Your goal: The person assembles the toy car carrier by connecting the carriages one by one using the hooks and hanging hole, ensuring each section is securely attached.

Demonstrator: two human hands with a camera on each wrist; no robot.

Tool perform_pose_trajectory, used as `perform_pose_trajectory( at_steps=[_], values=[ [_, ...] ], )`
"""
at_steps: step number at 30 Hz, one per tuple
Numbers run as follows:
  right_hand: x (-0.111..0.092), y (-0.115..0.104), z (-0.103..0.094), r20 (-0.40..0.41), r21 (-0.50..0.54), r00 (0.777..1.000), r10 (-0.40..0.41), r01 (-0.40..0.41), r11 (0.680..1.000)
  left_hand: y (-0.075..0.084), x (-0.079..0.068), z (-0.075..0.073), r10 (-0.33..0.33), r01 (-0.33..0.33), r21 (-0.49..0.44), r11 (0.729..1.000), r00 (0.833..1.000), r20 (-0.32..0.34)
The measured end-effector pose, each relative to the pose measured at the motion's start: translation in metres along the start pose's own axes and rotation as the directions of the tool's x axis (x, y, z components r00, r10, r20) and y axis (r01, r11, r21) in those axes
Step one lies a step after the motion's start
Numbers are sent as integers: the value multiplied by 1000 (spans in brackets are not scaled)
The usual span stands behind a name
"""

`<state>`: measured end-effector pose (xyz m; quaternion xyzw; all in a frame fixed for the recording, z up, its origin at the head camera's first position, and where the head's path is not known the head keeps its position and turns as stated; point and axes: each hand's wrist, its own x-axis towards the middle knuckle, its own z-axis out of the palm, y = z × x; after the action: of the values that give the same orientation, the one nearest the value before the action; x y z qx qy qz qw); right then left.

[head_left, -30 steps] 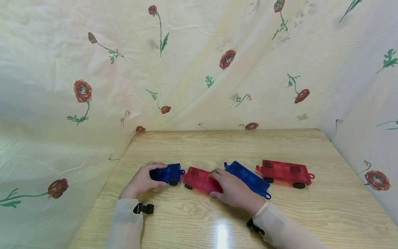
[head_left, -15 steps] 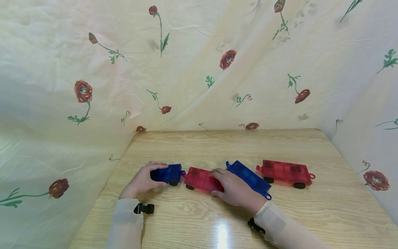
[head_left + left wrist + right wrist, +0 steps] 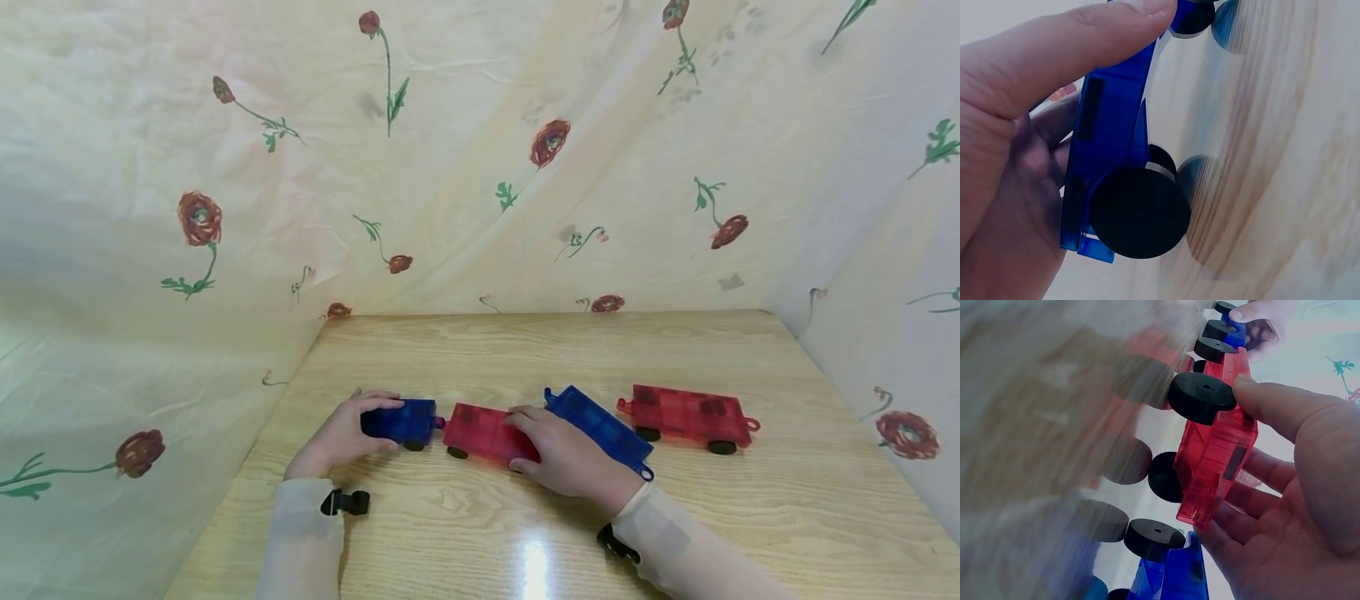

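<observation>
My left hand [image 3: 339, 435] grips a translucent blue toy train car [image 3: 411, 419], thumb along the near side and fingers over the far side. My right hand [image 3: 572, 460] holds a red toy train car [image 3: 480, 432] by its right end in the same way. The two cars stand end to end, and their small couplings overlap in the head view. In the right wrist view the red car's black wheels [image 3: 1202, 398] show close to their reflections in the tabletop. Behind the right hand lies a second blue car [image 3: 600, 427], set at a slant.
Farther right stands another red car [image 3: 690, 415], with a hook at one end and a ring at the other. The wood-grain table [image 3: 450, 533] meets a flower-print cloth [image 3: 480, 167] at the back and sides.
The blue car in my left hand has dropped slightly at its right end, bringing its coupling down over the red car's. The red car has shifted barely to the right.
</observation>
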<state>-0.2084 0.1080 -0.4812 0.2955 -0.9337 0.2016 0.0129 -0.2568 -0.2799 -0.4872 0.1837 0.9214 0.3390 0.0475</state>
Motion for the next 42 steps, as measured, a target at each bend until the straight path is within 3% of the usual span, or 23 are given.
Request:
perform_pose_trajectory(
  at_steps=[18,24,31,37,42],
  values=[
    [-2,-2,-10,-6,35,1000,-14,14,999,-10,-11,-12,-50,50,-67,997,999,-3],
    [-8,7,-22,-49,80,999,-9,13,997,-13,-15,-17,-75,75,-69,995,997,5],
    [-25,21,-35,-130,30,991,21,-17,999,-11,-14,-17,-82,83,-69,994,997,11],
    [-38,30,-44,-160,22,986,41,-38,999,-8,-12,-15,-45,41,-112,993,999,-30],
    [-48,38,-50,-178,7,981,78,-78,997,4,-4,-8,55,-69,-157,985,994,-96]
  ],
)
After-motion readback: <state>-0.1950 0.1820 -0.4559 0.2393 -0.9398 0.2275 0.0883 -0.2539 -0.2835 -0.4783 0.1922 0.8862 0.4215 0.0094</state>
